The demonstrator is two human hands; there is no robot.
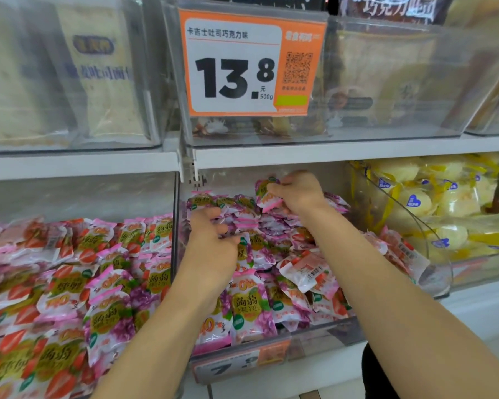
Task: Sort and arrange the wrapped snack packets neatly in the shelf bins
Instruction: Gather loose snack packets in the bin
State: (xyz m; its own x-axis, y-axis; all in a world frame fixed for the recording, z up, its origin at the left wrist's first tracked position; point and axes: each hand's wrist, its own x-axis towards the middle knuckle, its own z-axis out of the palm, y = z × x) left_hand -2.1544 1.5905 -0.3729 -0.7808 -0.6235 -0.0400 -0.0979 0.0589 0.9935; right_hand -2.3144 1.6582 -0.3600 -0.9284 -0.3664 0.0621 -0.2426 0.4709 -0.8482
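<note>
Directly below the orange price card [251, 61], the white shelf board [329, 152] carries a row of clear bins.

1. The middle bin [314, 338], straight under the card, holds a loose heap of purple packets [251, 306]. Several strawberry packets [308, 272] are mixed in, down and right of the card, one lying barcode up.
2. The left bin [84, 194], down and left of the card, is heaped with strawberry packets plus a few purple strays. The right bin [438, 272], down and right of the card, holds yellow packets.
3. The left grip [211, 249], below the card, is sunk into the heap with its fingers curled over purple packets. Whether it is closed on any one of them cannot be told.
4. The right grip [298, 191], below and slightly right of the card at the back of the heap, pinches one raised packet [267, 197] between thumb and fingers, clear of the pile.
5. The raised packet's long axis stands steep and tilted. Its upper end is toward the card, its pink sealed edge is lowest, and its printed face is toward the camera. Part of it is hidden by the fingers.

Assessment: the step in hand appears to be placing this packet. It would best be laid flat, print up and seam forward, in line with the ordered back row. The left grip should hold neighbours down so the heap does not slide. The strawberry strays likely belong in the left bin.
</note>
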